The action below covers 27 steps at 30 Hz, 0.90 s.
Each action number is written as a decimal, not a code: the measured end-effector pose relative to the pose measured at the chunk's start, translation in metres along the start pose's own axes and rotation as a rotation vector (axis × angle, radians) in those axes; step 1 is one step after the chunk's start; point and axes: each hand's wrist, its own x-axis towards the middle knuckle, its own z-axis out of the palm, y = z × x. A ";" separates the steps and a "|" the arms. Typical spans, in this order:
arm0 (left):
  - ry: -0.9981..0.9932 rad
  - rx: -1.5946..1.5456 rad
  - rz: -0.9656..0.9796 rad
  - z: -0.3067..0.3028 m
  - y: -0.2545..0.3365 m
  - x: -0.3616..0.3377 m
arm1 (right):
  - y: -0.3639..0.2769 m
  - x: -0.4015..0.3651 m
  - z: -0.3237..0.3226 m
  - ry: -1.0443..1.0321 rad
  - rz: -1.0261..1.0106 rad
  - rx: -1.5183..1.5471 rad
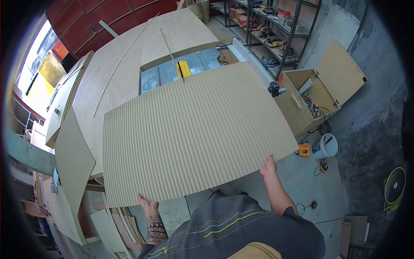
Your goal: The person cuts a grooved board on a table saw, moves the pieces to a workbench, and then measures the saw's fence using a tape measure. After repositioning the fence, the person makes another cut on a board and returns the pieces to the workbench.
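Left hand (145,202) grips the near edge of a large fluted panel (194,129) close to its left corner, fingers out of sight beneath the board. Right hand (269,166) is clamped on the same edge at the right corner.

From my remote view I look down past the person's grey shirt onto the board. Its far end lies on a table saw (172,71) with a metal top and a yellow blade guard (184,69). The near end hangs out over the floor, carried by the two hands.

Around the saw spreads a wide plywood bench (116,73), and a second ribbed sheet (73,159) leans off its left side. To the right I see a grey concrete floor (366,129), a white bucket (325,146), an open wooden box (319,90) and black metal shelving (276,30) loaded with tools.

The panel is pale beige and rectangular. Narrow parallel ribs cover it, running away from the person, and it sits slightly skewed to the saw.
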 end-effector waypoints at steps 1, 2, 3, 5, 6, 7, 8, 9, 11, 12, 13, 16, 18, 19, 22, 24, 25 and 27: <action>-0.018 0.001 -0.007 -0.002 0.001 0.006 | 0.000 0.003 0.003 0.001 -0.001 0.005; -0.016 -0.003 -0.004 0.002 0.001 0.006 | -0.001 0.005 0.007 -0.004 0.000 0.001; -0.015 0.005 -0.018 0.007 0.000 0.009 | -0.003 0.007 0.012 0.032 0.004 -0.020; -0.007 0.002 -0.022 0.016 0.002 0.014 | -0.003 0.010 0.022 0.057 0.012 -0.052; -0.005 0.005 -0.024 0.019 0.000 0.019 | -0.003 0.013 0.028 0.098 0.012 -0.072; 0.000 0.006 -0.025 0.020 -0.001 0.023 | -0.004 0.015 0.036 0.139 0.013 -0.096; 0.009 -0.007 -0.013 0.020 -0.002 0.029 | -0.003 0.021 0.039 0.127 0.019 -0.110; 0.000 0.027 0.005 0.022 -0.003 0.035 | 0.000 0.029 0.041 0.064 0.006 -0.063; 0.000 0.062 0.030 0.026 -0.006 0.049 | 0.000 0.041 0.045 -0.007 -0.005 -0.026; 0.005 0.054 0.037 0.029 -0.008 0.056 | 0.000 0.044 0.049 -0.011 -0.003 -0.038; 0.015 0.076 0.070 0.031 -0.009 0.063 | 0.000 0.049 0.053 -0.013 -0.001 -0.049; 0.061 0.128 0.121 0.044 -0.013 0.076 | 0.000 0.053 0.070 0.012 -0.006 -0.049; 0.097 0.157 0.139 0.047 -0.014 0.088 | -0.003 0.044 0.091 0.039 -0.007 -0.070; 0.070 0.189 0.154 0.047 -0.014 0.099 | -0.005 0.040 0.103 0.069 -0.013 -0.088; 0.061 0.218 0.178 0.063 -0.015 0.118 | 0.004 0.073 0.112 -0.024 -0.031 -0.046; 0.075 0.222 0.186 0.075 -0.016 0.133 | 0.002 0.068 0.133 -0.014 -0.026 -0.038; 0.059 0.228 0.187 0.078 -0.016 0.140 | 0.000 0.063 0.144 0.005 -0.029 -0.031; 0.038 0.243 0.196 0.087 -0.013 0.153 | 0.001 0.065 0.158 -0.022 -0.030 -0.017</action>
